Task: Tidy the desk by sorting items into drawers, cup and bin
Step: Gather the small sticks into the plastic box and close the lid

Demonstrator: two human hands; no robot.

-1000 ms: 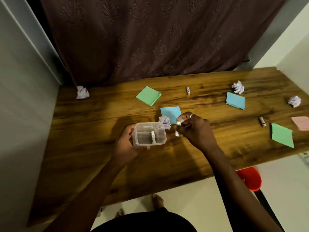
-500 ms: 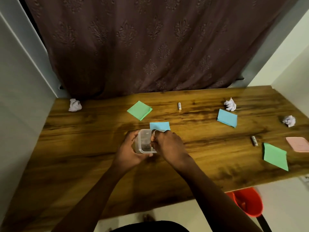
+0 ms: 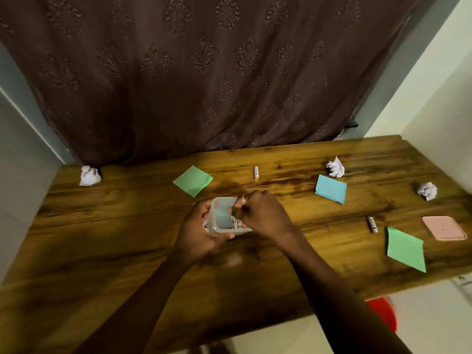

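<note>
My left hand (image 3: 198, 233) grips a clear plastic container (image 3: 217, 229) just above the wooden desk (image 3: 127, 226). My right hand (image 3: 263, 215) reaches over its open top, fingers pinched on the upper end of a battery (image 3: 233, 222) that stands inside it. A blue note shows through the container's bottom. Two more batteries lie loose, one at the back (image 3: 256, 172) and one at the right (image 3: 372, 224). A bit of crumpled paper (image 3: 205, 226) peeks out beside my left fingers.
Green notes (image 3: 192, 180) (image 3: 404, 249), a blue note (image 3: 330, 192) and a pink lid (image 3: 444, 227) lie on the desk. Crumpled paper balls sit at the back left (image 3: 89, 175), back right (image 3: 335, 167) and far right (image 3: 427, 190). A red bin (image 3: 383, 312) stands below the front edge.
My right hand carried a battery leftward from beside the container to over its open top and lowered it inside. The left hand kept hold of the container.
</note>
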